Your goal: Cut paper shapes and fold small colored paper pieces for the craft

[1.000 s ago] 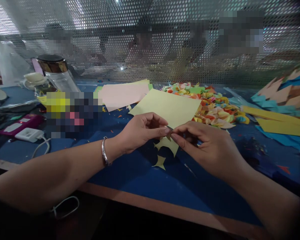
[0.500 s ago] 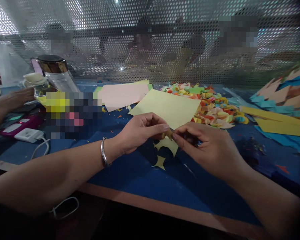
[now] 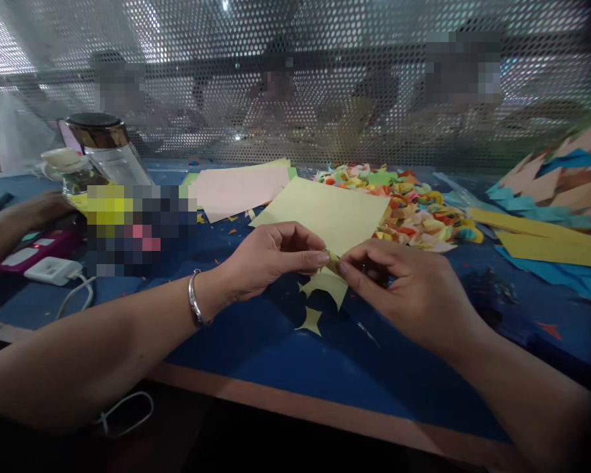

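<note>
Between the fingertips of my left hand (image 3: 280, 259) and my right hand (image 3: 398, 276) is a small curled piece of yellow paper (image 3: 333, 261). Both hands pinch it, one from each side. Behind and partly under them lies a pale yellow paper sheet (image 3: 325, 207), whose near corner has curved bites cut out of it. A small star-like paper scrap (image 3: 311, 322) rests on the blue table (image 3: 276, 355) just below. Beside my right hand, a thin pointed tool (image 3: 368, 332) shows its tip; its other end is hidden by the hand.
Behind the sheet is a heap of colourful curled paper pieces (image 3: 423, 210). Pink paper (image 3: 241, 190) lies back left, yellow strips (image 3: 546, 240) at right. On the left stand a clear bottle (image 3: 111, 151) and a white charger (image 3: 54, 269), near another person's arm (image 3: 24, 213). A perforated metal screen (image 3: 315, 131) closes the back.
The small curled paper has turned slightly between my fingers. The other person's hand at left has shifted a little. The whole view has moved slightly.
</note>
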The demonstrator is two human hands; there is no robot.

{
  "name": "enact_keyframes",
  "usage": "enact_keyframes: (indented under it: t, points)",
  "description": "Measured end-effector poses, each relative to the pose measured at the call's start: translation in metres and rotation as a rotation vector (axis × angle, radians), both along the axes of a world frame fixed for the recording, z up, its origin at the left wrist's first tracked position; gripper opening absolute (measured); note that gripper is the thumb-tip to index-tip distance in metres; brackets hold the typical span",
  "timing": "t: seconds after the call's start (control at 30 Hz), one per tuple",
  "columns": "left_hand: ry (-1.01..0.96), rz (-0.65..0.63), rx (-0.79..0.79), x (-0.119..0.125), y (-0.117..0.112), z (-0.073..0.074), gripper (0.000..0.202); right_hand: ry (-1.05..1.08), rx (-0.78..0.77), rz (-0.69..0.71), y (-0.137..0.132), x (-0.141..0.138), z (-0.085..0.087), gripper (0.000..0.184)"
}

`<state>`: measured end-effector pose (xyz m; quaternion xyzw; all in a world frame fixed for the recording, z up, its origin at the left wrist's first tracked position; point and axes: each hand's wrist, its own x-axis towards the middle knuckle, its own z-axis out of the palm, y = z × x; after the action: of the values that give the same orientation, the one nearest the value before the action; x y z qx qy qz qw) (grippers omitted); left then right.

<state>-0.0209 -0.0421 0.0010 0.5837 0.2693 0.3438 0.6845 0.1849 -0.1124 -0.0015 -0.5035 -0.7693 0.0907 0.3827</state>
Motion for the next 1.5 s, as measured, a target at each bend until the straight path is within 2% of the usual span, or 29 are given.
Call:
enact_keyframes:
  t: [0.43, 0.67, 0.87, 1.03, 1.2, 1.5]
  points:
    - [-0.021, 0.001, -0.008, -0.0015, 0.0011, -0.0029, 0.023, -0.007, 0.014, 0.007, 0.0005, 0.0017, -0.0012, 0.018]
    - [0.133, 0.074, 0.227, -0.0035, 0.0011, 0.0006, 0.02, -0.008, 0.019, 0.011, -0.0011, 0.0012, -0.0019, 0.02]
    - [0.224, 0.086, 0.404, -0.0036, 0.0017, -0.0044, 0.015, -0.008, -0.008, 0.012, -0.0006, 0.0002, -0.0011, 0.019]
    - [0.222, 0.082, 0.41, -0.0022, 0.0009, -0.0039, 0.014, 0.009, -0.029, 0.01, -0.0002, 0.0007, -0.0009, 0.022]
    - [0.265, 0.096, 0.501, -0.0025, 0.0009, -0.002, 0.013, 0.006, -0.047, -0.016, -0.0011, 0.0022, -0.0005, 0.026]
    - [0.255, 0.079, 0.476, -0.0045, 0.0011, -0.0013, 0.019, -0.04, -0.008, -0.076, -0.001, 0.0096, -0.0025, 0.021]
